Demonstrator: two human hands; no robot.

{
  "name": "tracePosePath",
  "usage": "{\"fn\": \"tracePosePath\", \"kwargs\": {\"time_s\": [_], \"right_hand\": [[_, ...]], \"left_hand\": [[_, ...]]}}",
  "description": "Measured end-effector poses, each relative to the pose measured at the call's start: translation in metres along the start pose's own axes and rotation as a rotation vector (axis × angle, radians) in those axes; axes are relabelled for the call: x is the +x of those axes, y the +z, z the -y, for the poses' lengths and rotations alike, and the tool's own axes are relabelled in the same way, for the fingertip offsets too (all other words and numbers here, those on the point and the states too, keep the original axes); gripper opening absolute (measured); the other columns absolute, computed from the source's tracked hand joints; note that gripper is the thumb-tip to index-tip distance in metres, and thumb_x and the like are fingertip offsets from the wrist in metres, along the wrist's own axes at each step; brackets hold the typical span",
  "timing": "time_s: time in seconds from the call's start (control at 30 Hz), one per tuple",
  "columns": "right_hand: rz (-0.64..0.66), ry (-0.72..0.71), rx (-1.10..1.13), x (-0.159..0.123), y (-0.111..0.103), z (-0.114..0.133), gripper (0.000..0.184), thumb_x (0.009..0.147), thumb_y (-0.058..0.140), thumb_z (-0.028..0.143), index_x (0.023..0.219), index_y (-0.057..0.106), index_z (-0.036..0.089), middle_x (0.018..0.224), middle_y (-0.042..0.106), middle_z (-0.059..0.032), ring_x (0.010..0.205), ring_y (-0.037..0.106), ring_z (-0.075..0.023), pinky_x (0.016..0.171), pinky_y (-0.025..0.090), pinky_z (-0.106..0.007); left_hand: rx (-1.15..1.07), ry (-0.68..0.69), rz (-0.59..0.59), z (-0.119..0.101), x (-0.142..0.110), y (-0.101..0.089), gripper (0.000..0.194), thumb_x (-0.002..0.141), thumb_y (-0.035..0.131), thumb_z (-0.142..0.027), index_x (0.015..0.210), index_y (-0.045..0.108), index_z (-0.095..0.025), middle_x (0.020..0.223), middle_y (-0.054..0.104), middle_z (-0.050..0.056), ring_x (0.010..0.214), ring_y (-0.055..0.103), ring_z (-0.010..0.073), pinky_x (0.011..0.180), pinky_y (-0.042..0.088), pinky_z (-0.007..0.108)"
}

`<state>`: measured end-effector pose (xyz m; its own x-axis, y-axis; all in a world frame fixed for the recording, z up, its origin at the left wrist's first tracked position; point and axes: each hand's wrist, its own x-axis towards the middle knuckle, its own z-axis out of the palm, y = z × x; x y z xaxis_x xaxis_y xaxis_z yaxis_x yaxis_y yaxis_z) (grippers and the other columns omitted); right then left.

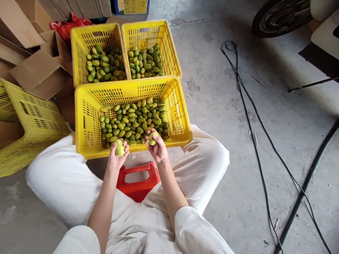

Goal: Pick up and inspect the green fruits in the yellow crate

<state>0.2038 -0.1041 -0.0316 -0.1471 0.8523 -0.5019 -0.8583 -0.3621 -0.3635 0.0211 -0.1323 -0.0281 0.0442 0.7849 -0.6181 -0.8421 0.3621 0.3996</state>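
My left hand (118,155) is closed around a pale green oval fruit (120,148), just over the near rim of a yellow plastic crate (132,150). Another green fruit (153,138) sits in the fingers of my right hand (159,150), a little further right above the same rim. Inside the crate lie many small green and yellowish oval fruits (132,120), mostly in its middle and right. The exact kind of fruit is hard to tell.
Behind stand two more yellow crates (96,33) (172,53) with similar fruits. An empty-sided yellow crate (39,116) and cardboard boxes (39,70) are on the left. A red stool (139,187) is between my legs. Black cables (246,91) and a wheeled vehicle (283,17) are right.
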Motion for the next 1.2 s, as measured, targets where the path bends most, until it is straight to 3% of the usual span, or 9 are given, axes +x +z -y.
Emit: {"fn": "tracePosePath", "kwargs": {"time_s": [0.13, 0.3, 0.47, 0.6, 0.7, 0.8, 0.87, 1.07, 1.2], "right_hand": [[0.047, 0.023, 0.069, -0.001, -0.001, -0.002, 0.027, 0.075, 0.079, 0.015, 0.092, 0.059, 0.024, 0.072, 0.053, 0.0081, 0.049, 0.037, -0.0029, 0.039, 0.033, -0.009], [0.061, 0.051, 0.042, -0.001, -0.001, -0.005, 0.030, 0.076, 0.081, 0.017, 0.089, 0.054, 0.024, 0.070, 0.049, 0.0084, 0.045, 0.031, -0.0019, 0.036, 0.015, -0.007], [0.048, 0.111, 0.024, 0.002, -0.004, -0.004, 0.028, 0.080, 0.081, 0.025, 0.085, 0.053, 0.023, 0.065, 0.047, 0.0094, 0.041, 0.027, -0.0010, 0.033, 0.016, -0.008], [-0.010, 0.129, 0.049, 0.005, -0.005, -0.005, 0.026, 0.090, 0.070, 0.043, 0.084, 0.056, 0.022, 0.064, 0.053, 0.0062, 0.042, 0.038, -0.0036, 0.033, 0.028, -0.010], [-0.002, 0.121, 0.064, 0.005, -0.002, -0.006, 0.021, 0.089, 0.068, 0.042, 0.095, 0.061, 0.023, 0.085, 0.068, -0.0006, 0.060, 0.061, -0.0104, 0.046, 0.052, -0.019], [0.012, 0.133, 0.038, 0.003, 0.001, -0.010, 0.024, 0.083, 0.073, 0.032, 0.102, 0.061, 0.024, 0.096, 0.071, -0.0017, 0.074, 0.068, -0.0147, 0.059, 0.060, -0.027], [-0.005, 0.135, 0.014, 0.001, 0.002, -0.012, 0.025, 0.081, 0.077, 0.029, 0.099, 0.060, 0.024, 0.091, 0.069, 0.0004, 0.074, 0.067, -0.0137, 0.058, 0.059, -0.025], [0.046, 0.159, 0.046, -0.002, 0.004, -0.015, 0.038, 0.070, 0.083, 0.012, 0.086, 0.050, 0.024, 0.074, 0.055, 0.0075, 0.057, 0.050, -0.0056, 0.045, 0.042, -0.011], [-0.021, 0.169, 0.044, 0.001, 0.003, -0.017, 0.042, 0.074, 0.086, 0.020, 0.079, 0.044, 0.022, 0.068, 0.049, 0.0095, 0.048, 0.036, -0.0023, 0.039, 0.030, -0.009]], "left_hand": [[-0.071, 0.007, 0.039, -0.003, -0.001, -0.002, 0.024, 0.074, 0.075, -0.012, 0.086, 0.056, -0.020, 0.068, 0.048, -0.006, 0.048, 0.042, 0.0029, 0.040, 0.035, 0.009], [-0.013, -0.049, 0.019, 0.001, -0.001, 0.000, 0.010, 0.086, 0.067, -0.016, 0.086, 0.057, -0.019, 0.061, 0.038, -0.007, 0.043, 0.034, 0.0043, 0.037, 0.030, 0.012], [-0.029, -0.089, 0.003, 0.001, -0.003, 0.007, 0.024, 0.095, 0.057, -0.039, 0.093, 0.064, -0.016, 0.070, 0.052, 0.001, 0.054, 0.049, 0.0101, 0.044, 0.043, 0.019], [-0.048, -0.120, -0.070, 0.001, -0.003, 0.011, 0.018, 0.095, 0.053, -0.026, 0.104, 0.064, -0.016, 0.093, 0.064, 0.009, 0.076, 0.063, 0.0155, 0.064, 0.058, 0.026], [-0.066, -0.137, -0.121, 0.005, -0.001, 0.010, 0.008, 0.095, 0.054, -0.017, 0.100, 0.061, -0.016, 0.088, 0.062, 0.006, 0.069, 0.060, 0.0109, 0.061, 0.055, 0.021], [-0.117, -0.127, -0.151, 0.008, 0.002, 0.008, 0.010, 0.093, 0.057, -0.009, 0.089, 0.054, -0.018, 0.073, 0.049, -0.003, 0.052, 0.046, 0.0032, 0.044, 0.039, 0.010], [-0.128, -0.128, -0.173, 0.009, 0.002, 0.007, 0.014, 0.091, 0.057, -0.005, 0.088, 0.052, -0.018, 0.069, 0.043, -0.006, 0.047, 0.041, 0.0011, 0.039, 0.030, 0.007], [-0.048, -0.201, -0.139, 0.011, 0.002, 0.009, 0.015, 0.091, 0.059, -0.012, 0.079, 0.050, -0.017, 0.061, 0.040, -0.007, 0.042, 0.040, 0.0021, 0.034, 0.026, 0.009], [0.033, -0.223, -0.095, 0.013, 0.002, 0.007, 0.028, 0.087, 0.065, -0.022, 0.069, 0.044, -0.019, 0.054, 0.037, -0.009, 0.037, 0.034, 0.0028, 0.031, 0.022, 0.012]]}}
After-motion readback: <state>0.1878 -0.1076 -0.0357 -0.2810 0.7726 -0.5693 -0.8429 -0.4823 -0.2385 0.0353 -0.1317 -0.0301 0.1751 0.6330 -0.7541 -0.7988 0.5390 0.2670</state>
